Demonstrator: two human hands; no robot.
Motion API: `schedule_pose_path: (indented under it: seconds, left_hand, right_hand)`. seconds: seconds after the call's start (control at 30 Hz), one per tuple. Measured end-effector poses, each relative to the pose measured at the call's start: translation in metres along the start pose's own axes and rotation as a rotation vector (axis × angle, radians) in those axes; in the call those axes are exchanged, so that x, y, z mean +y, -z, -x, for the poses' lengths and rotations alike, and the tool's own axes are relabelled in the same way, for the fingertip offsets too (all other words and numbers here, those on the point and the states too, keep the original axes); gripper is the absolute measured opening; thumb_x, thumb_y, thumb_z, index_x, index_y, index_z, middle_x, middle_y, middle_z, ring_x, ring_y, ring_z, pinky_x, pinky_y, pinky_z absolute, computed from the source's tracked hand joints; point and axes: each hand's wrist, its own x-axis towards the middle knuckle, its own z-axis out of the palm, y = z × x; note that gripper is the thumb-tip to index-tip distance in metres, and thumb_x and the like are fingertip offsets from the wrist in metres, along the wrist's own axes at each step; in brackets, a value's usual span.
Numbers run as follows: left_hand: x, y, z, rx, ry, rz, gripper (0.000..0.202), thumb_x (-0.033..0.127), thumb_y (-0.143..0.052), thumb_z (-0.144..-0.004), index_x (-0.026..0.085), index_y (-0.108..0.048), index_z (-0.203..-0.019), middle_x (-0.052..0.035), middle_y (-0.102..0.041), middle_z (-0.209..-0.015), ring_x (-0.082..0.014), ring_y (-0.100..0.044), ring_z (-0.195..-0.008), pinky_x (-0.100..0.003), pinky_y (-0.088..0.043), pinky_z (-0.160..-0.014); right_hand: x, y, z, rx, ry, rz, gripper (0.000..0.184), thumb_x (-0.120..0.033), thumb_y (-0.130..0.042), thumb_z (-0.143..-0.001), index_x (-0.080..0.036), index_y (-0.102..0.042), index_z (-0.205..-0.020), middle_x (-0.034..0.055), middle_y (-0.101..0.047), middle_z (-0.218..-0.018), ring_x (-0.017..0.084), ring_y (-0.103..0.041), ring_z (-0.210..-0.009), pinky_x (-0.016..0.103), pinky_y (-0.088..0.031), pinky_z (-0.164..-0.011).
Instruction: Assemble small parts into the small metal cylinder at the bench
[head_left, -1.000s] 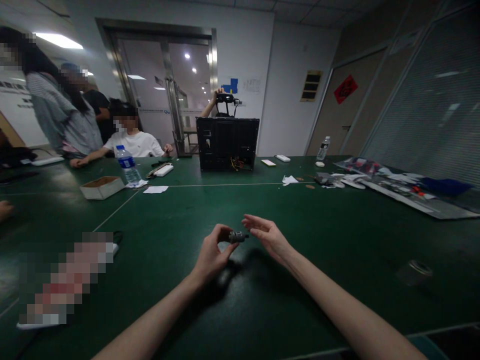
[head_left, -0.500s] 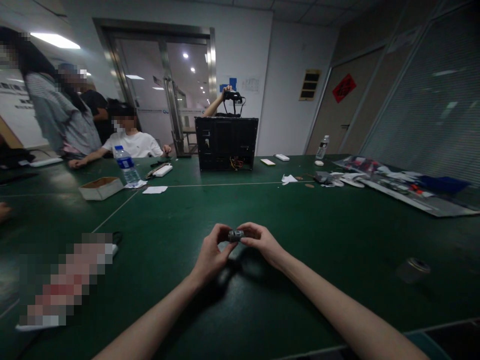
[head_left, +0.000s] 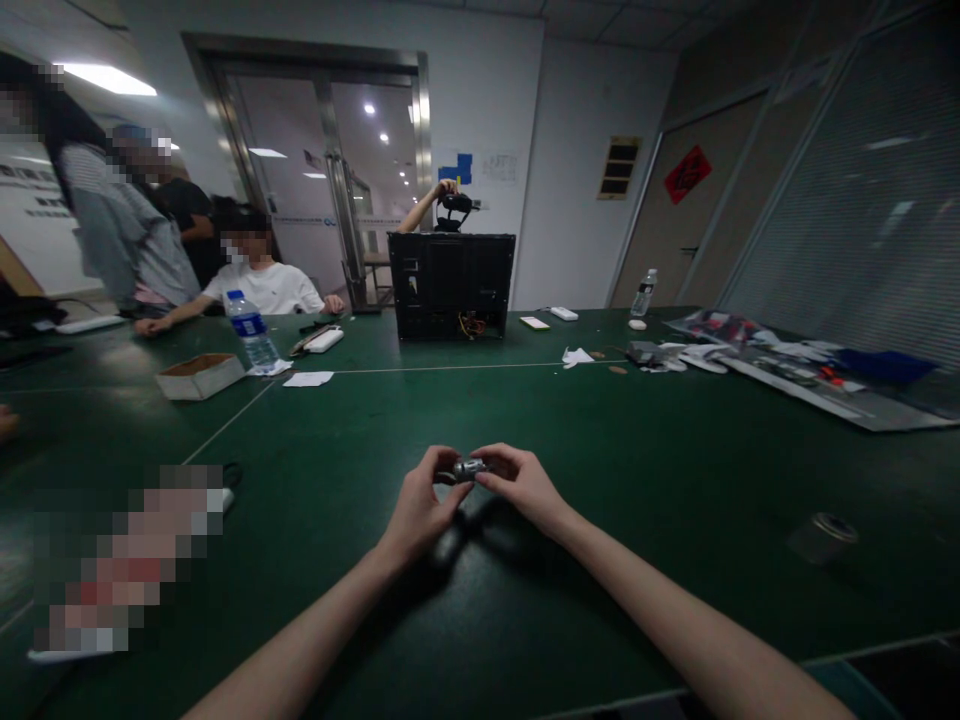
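Above the table's middle, a small dark-and-silver metal cylinder [head_left: 469,469] with slot-like marks on its side lies level between my hands; it looks like a motor part. My left hand [head_left: 429,500] is closed on its left end with thumb and fingertips. From the other side, my right hand [head_left: 525,488] pinches the right end. The fingers cover both ends. Far to the right, apart from both hands, a larger grey metal cylinder [head_left: 825,538] with a ringed end rests on the green table [head_left: 585,620].
A blurred-out flat object [head_left: 135,560] lies at the left. Beyond it stand a cardboard box [head_left: 201,378] and a water bottle [head_left: 251,330]. A black case [head_left: 453,285] stands at the back. Papers and a cluttered board [head_left: 817,385] occupy the right. Other people are at the left and behind the case.
The metal cylinder seems turned about its length, showing a brighter side. My hands stay almost in place. Behind the case, another person's hand has lowered and shifted a black headset-like device.
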Motion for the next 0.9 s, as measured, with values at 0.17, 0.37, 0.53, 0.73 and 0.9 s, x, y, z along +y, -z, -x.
schedule_pose_path:
  seconds: [0.17, 0.37, 0.53, 0.73, 0.9]
  left_hand:
    - [-0.0029, -0.0002, -0.0002, 0.030, -0.032, -0.051, 0.026, 0.020, -0.064, -0.076, 0.018, -0.052, -0.099, -0.0053, -0.062, -0.098, -0.0182, -0.063, -0.089, -0.034, -0.054, -0.081]
    - [-0.0025, 0.0024, -0.0004, 0.029, -0.079, -0.097, 0.022, 0.019, -0.061, -0.078, 0.018, -0.055, -0.099, -0.0054, -0.063, -0.098, -0.0189, -0.062, -0.092, -0.035, -0.053, -0.082]
    - [0.0008, 0.0040, -0.0005, 0.018, -0.093, -0.119, 0.017, 0.022, -0.059, -0.081, 0.017, -0.058, -0.097, -0.0050, -0.065, -0.095, -0.0183, -0.063, -0.089, -0.034, -0.053, -0.081]
    - [0.0005, 0.0023, 0.0002, -0.041, -0.068, -0.113, 0.022, 0.021, -0.062, -0.077, 0.017, -0.059, -0.098, -0.0052, -0.066, -0.095, -0.0186, -0.064, -0.087, -0.034, -0.054, -0.080]
    - [-0.0007, 0.0035, 0.0000, -0.041, -0.072, -0.122, 0.024, 0.020, -0.062, -0.077, 0.019, -0.060, -0.100, -0.0062, -0.064, -0.101, -0.0199, -0.062, -0.092, -0.035, -0.054, -0.081]
  right_hand:
    - [-0.0029, -0.0010, 0.0015, 0.044, 0.093, 0.162, 0.027, -0.029, -0.069, -0.072, -0.020, -0.065, -0.098, 0.0053, -0.062, -0.098, 0.018, -0.061, -0.089, 0.034, -0.049, -0.083]
    - [-0.0070, -0.0023, 0.0029, 0.066, 0.125, 0.250, 0.026, -0.029, -0.067, -0.074, -0.020, -0.064, -0.098, 0.0047, -0.061, -0.096, 0.017, -0.059, -0.083, 0.032, -0.050, -0.077]
    - [-0.0077, -0.0023, 0.0027, 0.075, 0.120, 0.259, 0.026, -0.031, -0.068, -0.074, -0.018, -0.065, -0.096, 0.0056, -0.063, -0.094, 0.017, -0.061, -0.083, 0.032, -0.050, -0.076]
    - [-0.0053, -0.0032, 0.0028, 0.163, 0.062, 0.264, 0.028, -0.040, -0.068, -0.073, -0.017, -0.066, -0.089, 0.0041, -0.065, -0.081, 0.016, -0.060, -0.071, 0.029, -0.048, -0.066]
    - [-0.0012, -0.0024, 0.0018, 0.155, 0.058, 0.280, 0.029, -0.043, -0.067, -0.073, -0.017, -0.065, -0.087, 0.0043, -0.065, -0.079, 0.016, -0.060, -0.070, 0.029, -0.048, -0.064]
